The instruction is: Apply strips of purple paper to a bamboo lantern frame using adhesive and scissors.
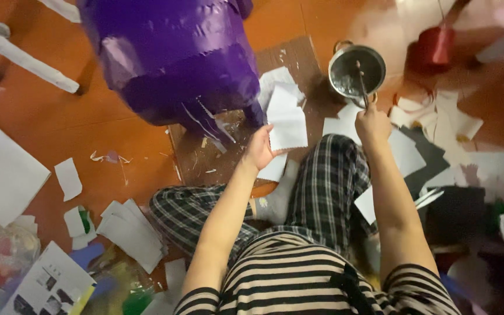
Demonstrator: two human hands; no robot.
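My left hand (259,149) holds a white paper piece (287,125) by its lower left edge, just right of a large purple paper-covered shape (173,58). My right hand (371,123) grips the handle of a brush (361,84) whose tip dips into a small metal pot (357,71) on the floor. I sit with legs in plaid trousers (322,186) folded under me.
A brown cardboard sheet (298,58) lies under the purple shape. White paper scraps (129,230) litter the orange floor at left, with more white and black sheets (433,151) at right. A red object (436,44) stands at the far right, and a plastic bag (1,251) lies at the lower left.
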